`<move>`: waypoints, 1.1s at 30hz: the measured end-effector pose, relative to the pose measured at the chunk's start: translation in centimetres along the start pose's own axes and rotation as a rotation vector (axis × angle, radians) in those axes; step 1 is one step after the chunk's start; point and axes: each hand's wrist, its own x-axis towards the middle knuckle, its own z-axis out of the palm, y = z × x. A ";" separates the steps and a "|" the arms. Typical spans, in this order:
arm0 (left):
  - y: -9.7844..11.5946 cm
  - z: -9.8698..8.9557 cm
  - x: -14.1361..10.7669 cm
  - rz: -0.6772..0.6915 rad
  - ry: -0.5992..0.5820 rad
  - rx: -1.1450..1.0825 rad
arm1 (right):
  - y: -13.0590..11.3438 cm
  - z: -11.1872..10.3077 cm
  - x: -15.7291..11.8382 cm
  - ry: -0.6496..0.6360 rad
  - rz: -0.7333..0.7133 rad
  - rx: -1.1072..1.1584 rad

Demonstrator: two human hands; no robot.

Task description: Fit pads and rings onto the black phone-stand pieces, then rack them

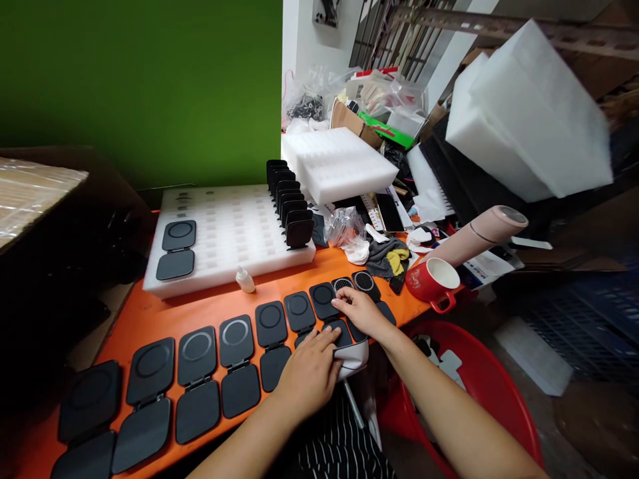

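Observation:
A row of black folding charging pads, each two hinged square panels, lies opened flat along the table. My left hand [312, 366] rests with fingers stretched out over the lower panel of one black folding pad [323, 299] toward the right end. My right hand [363, 313] is at the right edge of that pad's upper panel, thumb and fingertips brought together; what they pinch, if anything, is too small to make out. Just beyond it, a pad with a mesh-patterned circle [366, 284] shows. Several pads bear a pale ring, such as the ringed pad [237, 338].
A white foam tray [224, 266] holds upright black pads [299, 229] and one opened pad [178, 249]. A small dropper bottle [245, 280] stands before it. A red mug [433, 283], pink tumbler [479, 233] and grey cloth [384, 256] sit right; a red tub [514, 399] is below.

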 end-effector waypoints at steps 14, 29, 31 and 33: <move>0.0 0.0 0.1 -0.006 0.009 -0.002 | -0.2 0.1 0.1 0.017 -0.004 -0.066; 0.0 -0.3 0.3 0.013 0.010 -0.014 | -1.7 -0.4 0.1 -0.044 -0.056 -0.305; 0.0 -0.3 0.3 0.013 0.005 -0.013 | -2.4 -0.3 0.0 -0.053 -0.116 -0.497; 0.1 -0.4 0.3 0.011 -0.001 -0.010 | -3.0 -0.2 0.1 -0.029 -0.161 -0.699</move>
